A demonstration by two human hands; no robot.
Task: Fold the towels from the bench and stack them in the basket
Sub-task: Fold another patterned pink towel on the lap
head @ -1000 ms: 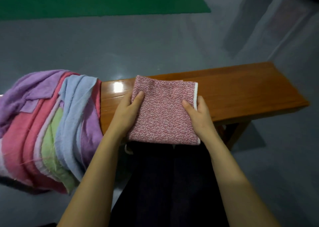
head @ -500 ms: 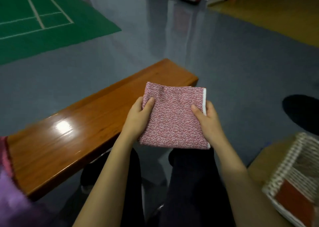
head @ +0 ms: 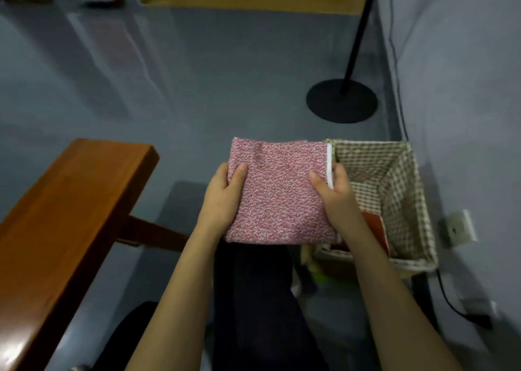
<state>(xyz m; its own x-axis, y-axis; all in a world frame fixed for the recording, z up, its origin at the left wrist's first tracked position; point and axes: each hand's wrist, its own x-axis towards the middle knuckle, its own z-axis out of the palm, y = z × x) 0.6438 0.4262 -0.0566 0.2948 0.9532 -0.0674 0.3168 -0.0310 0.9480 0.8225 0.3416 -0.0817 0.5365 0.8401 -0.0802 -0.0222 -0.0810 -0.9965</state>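
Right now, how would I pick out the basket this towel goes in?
Start from the wooden bench on the left and look right, past the folded red-and-white towel held in both hands. The basket sits on the floor by the grey wall, in front of the black round stand base. It alone is woven and pale, lined with checked cloth.

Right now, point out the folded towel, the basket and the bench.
folded towel (head: 277, 193): head view, middle of its patterned top face.
basket (head: 394, 179): head view, checked lining of its right inner wall.
bench (head: 67, 210): head view, bare wooden seat.
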